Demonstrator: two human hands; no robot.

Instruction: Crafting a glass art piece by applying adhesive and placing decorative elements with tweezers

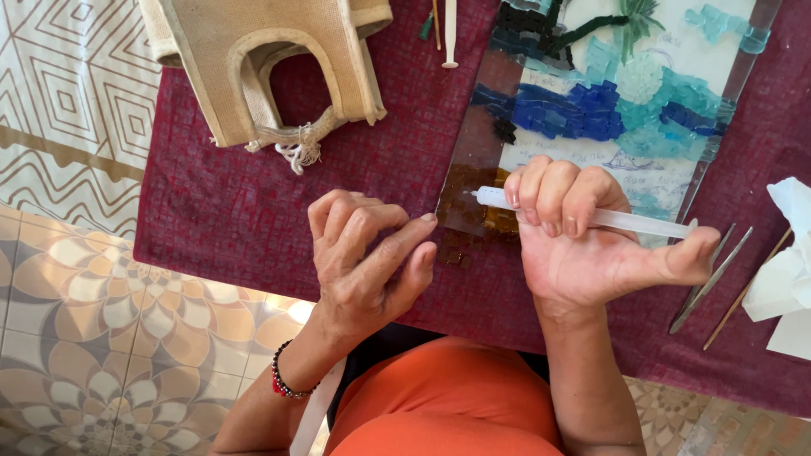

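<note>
- Far left is the floor (127, 338): glossy tiles with beige and grey flower and diamond patterns, showing past the counter edge.
- The counter is covered in a dark maroon woven cloth (220, 203), kinda nubbly in texture.
- Top left on the cloth sits a tan canvas tote bag (262, 59) with thick arched handles and a knotted, frayed bit of white string hanging off it.
- Left hand (367, 257) hovers over the cloth just left of the glass, fingers (397, 245) curled in with the thumb pressed to the fingertips like a pinch. Can't tell if anything tiny is in there. Beaded bracelet (283, 384) in black and red on that wrist.
- A few small dark brown glass bits (456, 256) lie on the cloth between the hands.
- Right hand (583, 245) is clenched round a slim translucent white plastic syringe-type applicator (629, 220), thumb at the back end, its tip over the amber-brown corner of the mosaic.
- The mosaic panel (608, 110) is a clear glass sheet, tilted, with chunky blue, teal and black glass pieces over a paper sketch.
- Right of that hand: metal tweezers (710, 279), a thin wooden stick (748, 291), then crumpled white tissue (786, 270).
</note>
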